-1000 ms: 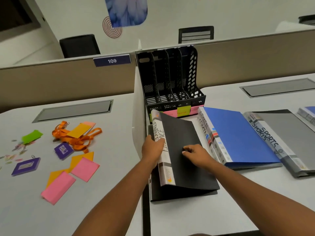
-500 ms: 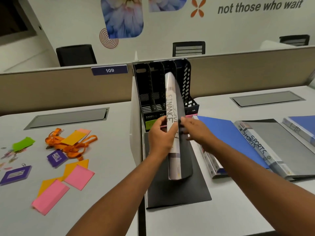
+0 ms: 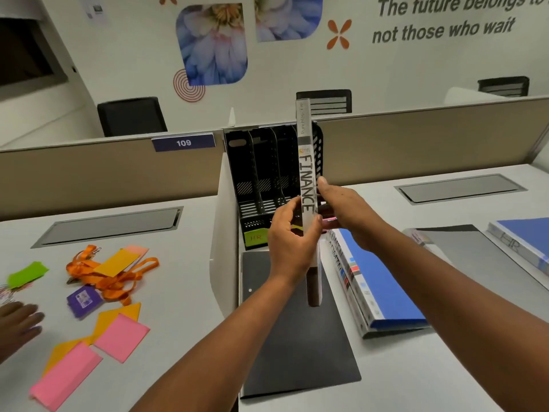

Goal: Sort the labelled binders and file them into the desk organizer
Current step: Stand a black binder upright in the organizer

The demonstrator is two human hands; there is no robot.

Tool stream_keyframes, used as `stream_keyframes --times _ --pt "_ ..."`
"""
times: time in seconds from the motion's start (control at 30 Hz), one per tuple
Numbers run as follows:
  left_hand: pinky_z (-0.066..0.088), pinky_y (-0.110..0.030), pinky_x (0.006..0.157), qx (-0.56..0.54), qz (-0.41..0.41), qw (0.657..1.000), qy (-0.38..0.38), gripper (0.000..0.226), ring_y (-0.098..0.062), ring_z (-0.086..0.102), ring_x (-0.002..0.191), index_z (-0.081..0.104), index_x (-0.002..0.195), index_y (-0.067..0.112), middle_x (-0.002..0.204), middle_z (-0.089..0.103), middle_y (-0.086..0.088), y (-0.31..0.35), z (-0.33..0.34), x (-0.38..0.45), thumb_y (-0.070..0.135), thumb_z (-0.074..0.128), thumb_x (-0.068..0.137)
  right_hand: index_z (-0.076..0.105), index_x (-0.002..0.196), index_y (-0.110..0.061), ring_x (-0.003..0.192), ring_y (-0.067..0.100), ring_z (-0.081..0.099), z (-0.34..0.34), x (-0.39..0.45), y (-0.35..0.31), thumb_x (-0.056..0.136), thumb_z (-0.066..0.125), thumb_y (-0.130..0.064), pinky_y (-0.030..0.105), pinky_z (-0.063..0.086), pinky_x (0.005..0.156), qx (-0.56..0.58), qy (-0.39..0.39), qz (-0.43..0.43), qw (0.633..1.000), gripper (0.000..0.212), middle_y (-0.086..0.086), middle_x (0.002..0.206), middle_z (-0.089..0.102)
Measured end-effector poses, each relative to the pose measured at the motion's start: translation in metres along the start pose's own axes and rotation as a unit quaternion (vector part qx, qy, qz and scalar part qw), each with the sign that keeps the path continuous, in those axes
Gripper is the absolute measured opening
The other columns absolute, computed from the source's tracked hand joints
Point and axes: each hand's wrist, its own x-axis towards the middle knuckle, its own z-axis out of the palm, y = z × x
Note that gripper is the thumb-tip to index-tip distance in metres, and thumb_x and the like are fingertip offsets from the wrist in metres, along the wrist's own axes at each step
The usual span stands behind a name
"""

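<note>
- Two hands are gripping the FINANCE binder (image 3: pixel 306 185), which is standing upright with its spine facing the camera, raised above the counter (image 3: pixel 416 376) in front of the desk organizer (image 3: pixel 261 179).
- On the spine's left side, the left hand (image 3: pixel 292 242) is keeping its grip clenched around the binder, thumb wrapping across the spine's front.
- At the right edge, the right hand (image 3: pixel 344 205) is pressing, its grip also grasping the binder.
- Behind the binder, the black organizer is showing several upright slots; a green tag reading HR (image 3: pixel 255 237) is sticking to its front base.
- Beneath the hands, a black folder (image 3: pixel 297 352) is lying flat on the counter.
- Just right of it, a blue binder (image 3: pixel 377 289) is lying flat, with a grey binder (image 3: pixel 475 257) beyond.
</note>
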Motion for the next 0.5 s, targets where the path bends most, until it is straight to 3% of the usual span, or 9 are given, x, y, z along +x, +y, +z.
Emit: stream_keyframes --times 0.07,0.13,0.2,0.33,0.43,0.5 --pt "0.055 -0.031 0.09 0.017 0.037 0.999 0.008 0.052 0.002 0.056 0.112 0.055 0.134 0.02 0.121 0.058 0.012 -0.001 0.006 0.004 0.032 0.074 0.087 0.069 0.107 -0.015 0.092 0.026 0.07 0.001 0.004 -0.001 0.088 0.05 -0.07 0.035 0.061 0.078 -0.007 -0.009 -0.031 0.999 0.06 0.012 0.099 0.072" --pt "0.056 -0.032 0.085 0.041 0.065 0.997 0.014 0.052 -0.002 0.057 0.108 0.055 0.132 0.02 0.119 0.059 0.008 -0.004 0.013 0.007 0.036 0.074 0.086 0.068 0.106 -0.021 0.089 0.014 0.071 0.001 0.007 -0.001 0.087 0.062 -0.06 0.03 0.058 0.077 -0.012 -0.004 -0.062 0.998 0.044 -0.003 0.092 0.073" --pt "0.054 -0.034 0.084 0.059 0.078 0.995 0.018 0.05 -0.003 0.057 0.104 0.056 0.13 0.019 0.115 0.059 0.006 -0.006 0.018 0.009 0.036 0.074 0.086 0.068 0.099 -0.024 0.083 0.007 0.07 -0.001 0.011 0.0 0.09 0.067 -0.045 0.025 0.055 0.072 -0.047 0.02 -0.083 0.995 0.023 -0.008 0.086 0.072" --pt "0.046 -0.035 0.104 0.145 0.096 0.984 -0.038 0.059 -0.012 0.051 0.123 0.051 0.14 0.016 0.134 0.056 0.002 -0.023 0.028 0.012 0.034 0.072 0.088 0.063 0.09 -0.015 0.083 0.024 0.067 -0.008 0.023 0.012 0.092 0.063 -0.032 0.045 0.059 0.077 -0.088 0.096 -0.075 0.989 0.017 0.003 0.085 0.068" --pt "0.029 -0.036 0.119 0.233 0.09 0.963 -0.104 0.074 -0.017 0.03 0.145 0.033 0.153 0.019 0.159 0.033 0.002 -0.035 0.038 0.005 0.045 0.064 0.091 0.062 0.095 -0.016 0.086 0.023 0.067 -0.017 0.029 0.028 0.094 0.061 -0.031 0.044 0.059 0.08 -0.099 0.12 -0.067 0.986 0.015 0.001 0.088 0.067" --pt "0.019 -0.034 0.122 0.239 0.069 0.957 -0.147 0.085 -0.018 0.015 0.151 0.017 0.158 0.02 0.166 0.014 0.003 -0.039 0.047 -0.003 0.045 0.063 0.091 0.062 0.097 -0.013 0.087 0.022 0.066 -0.022 0.031 0.035 0.095 0.06 -0.03 0.038 0.056 0.077 -0.117 0.146 -0.08 0.979 0.018 0.0 0.088 0.067"
